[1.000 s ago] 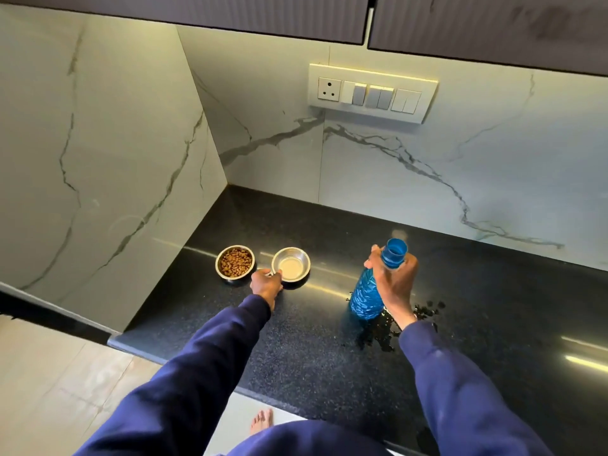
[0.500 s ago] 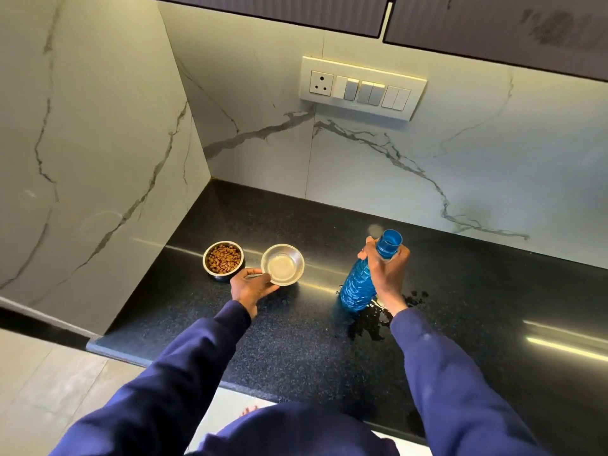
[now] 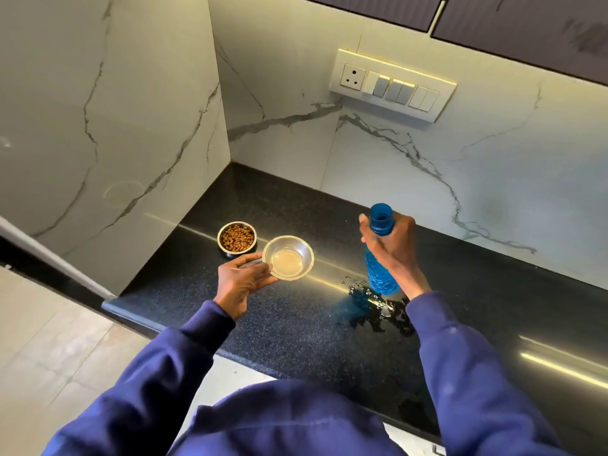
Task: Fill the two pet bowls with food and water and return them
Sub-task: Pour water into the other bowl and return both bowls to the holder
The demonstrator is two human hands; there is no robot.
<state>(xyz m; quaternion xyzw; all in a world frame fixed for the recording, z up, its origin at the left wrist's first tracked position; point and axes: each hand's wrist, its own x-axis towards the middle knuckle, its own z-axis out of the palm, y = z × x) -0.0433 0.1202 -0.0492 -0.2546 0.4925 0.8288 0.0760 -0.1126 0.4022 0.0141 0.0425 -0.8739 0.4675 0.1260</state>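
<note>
While the water bowl (image 3: 288, 257) is gripped by the left hand (image 3: 239, 282) and the open blue bottle (image 3: 381, 255), at 3 o'clock, by the right hand (image 3: 393, 250), more water could be spilled by a tip.

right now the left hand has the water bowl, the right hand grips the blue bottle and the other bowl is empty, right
Not quite. The other bowl is not empty: the head view shows it full of brown kibble. The rest holds: the left hand has the water bowl by its rim, and the right hand grips the blue bottle.
</note>
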